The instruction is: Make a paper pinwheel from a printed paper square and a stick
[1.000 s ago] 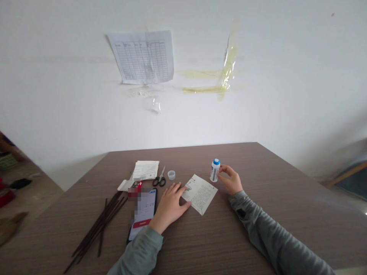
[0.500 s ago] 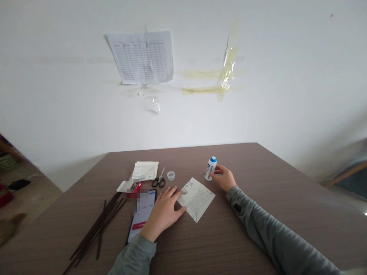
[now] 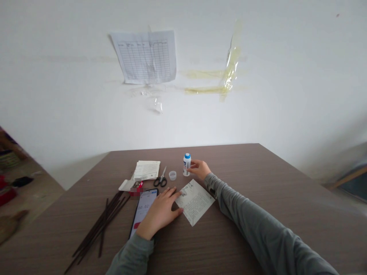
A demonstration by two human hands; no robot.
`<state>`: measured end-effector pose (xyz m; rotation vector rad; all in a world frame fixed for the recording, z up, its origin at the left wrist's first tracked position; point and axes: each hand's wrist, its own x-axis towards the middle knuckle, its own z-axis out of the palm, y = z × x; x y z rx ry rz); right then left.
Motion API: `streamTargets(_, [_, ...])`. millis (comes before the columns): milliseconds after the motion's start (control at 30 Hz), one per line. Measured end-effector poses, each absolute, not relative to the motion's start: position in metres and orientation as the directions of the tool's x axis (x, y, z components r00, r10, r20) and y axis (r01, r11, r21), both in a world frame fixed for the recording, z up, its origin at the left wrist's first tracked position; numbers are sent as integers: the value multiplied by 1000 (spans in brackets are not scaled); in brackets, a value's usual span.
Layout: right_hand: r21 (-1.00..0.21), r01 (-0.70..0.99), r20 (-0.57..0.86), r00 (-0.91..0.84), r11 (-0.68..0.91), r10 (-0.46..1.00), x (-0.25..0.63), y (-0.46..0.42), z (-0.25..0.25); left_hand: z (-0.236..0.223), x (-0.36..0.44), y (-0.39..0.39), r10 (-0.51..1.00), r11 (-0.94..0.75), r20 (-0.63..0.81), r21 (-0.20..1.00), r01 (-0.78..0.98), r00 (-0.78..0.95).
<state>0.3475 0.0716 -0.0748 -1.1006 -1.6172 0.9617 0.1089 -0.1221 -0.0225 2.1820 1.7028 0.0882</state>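
Observation:
A square sheet of printed paper lies turned like a diamond on the table, with crease lines at its corners. My left hand rests open at its left corner, fingers spread and fingertips on the edge. Beyond the paper, a small white bottle with a blue cap is upright. My right hand grips this bottle from the right with thumb and fingers. A small clear plastic cup sits just left of the bottle.
Scissors lie beside a stack of printed paper. Left of my left hand are a phone, a small red-and-white box and several thin dark sticks. A white wall rises behind the table.
My right hand has brought the white bottle leftward, from right of the paper to behind it near the clear cup. My left hand has stayed on the paper's left corner.

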Motion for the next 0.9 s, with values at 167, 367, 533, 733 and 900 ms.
streamTargets(167, [-931, 236, 230, -214, 279, 949, 329, 75, -77, -26, 106, -122, 949, -211, -151, 352, 912, 277])
streamTargets(367, [-932, 248, 210, -224, 264, 952, 321, 77, -82, -29, 103, -122, 951, -221, -135, 338, 915, 279])
streamTargets(533, [-936, 238, 201, -238, 258, 950, 325, 76, -86, -26, 106, -124, 951, -213, -145, 332, 919, 272])
streamTargets(733, [-939, 232, 193, -250, 252, 949, 336, 76, -90, -26, 105, -124, 953, -222, -125, 336, 915, 277])
streamTargets(900, [-929, 254, 209, -246, 271, 946, 363, 65, -92, -26, 110, -126, 958, -206, -132, 306, 930, 256])
